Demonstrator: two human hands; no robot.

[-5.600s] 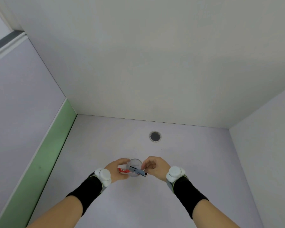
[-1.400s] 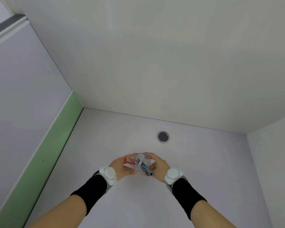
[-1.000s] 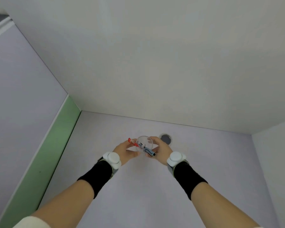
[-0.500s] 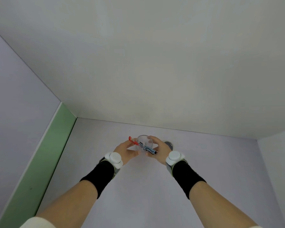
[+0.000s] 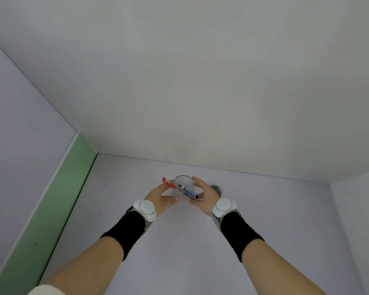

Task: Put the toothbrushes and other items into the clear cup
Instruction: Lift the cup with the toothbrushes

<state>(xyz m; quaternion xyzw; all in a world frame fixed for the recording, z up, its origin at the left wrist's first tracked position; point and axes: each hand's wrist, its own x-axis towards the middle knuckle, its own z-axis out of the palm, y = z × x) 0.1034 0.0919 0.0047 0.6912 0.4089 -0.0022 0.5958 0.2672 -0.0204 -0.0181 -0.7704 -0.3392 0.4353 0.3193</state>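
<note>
The clear cup [image 5: 183,181] stands on the pale table between my two hands, near the back wall. A red item [image 5: 166,181] sticks out over its left rim, and a blue toothbrush [image 5: 189,192] leans out over its front right rim. My left hand [image 5: 160,195] wraps the cup's left side, fingers by the red item. My right hand [image 5: 206,193] cups the right side, its fingers curled around the far rim. The cup's base is hidden by my hands.
A round grey grommet [image 5: 217,188] in the table peeks out behind my right hand. A white wall rises just past the cup. A green strip [image 5: 51,205] edges the table on the left, and a side panel stands on the right.
Over the last seconds both hands carried the cup with its items away from me toward the back wall. In the last half second little has moved.
</note>
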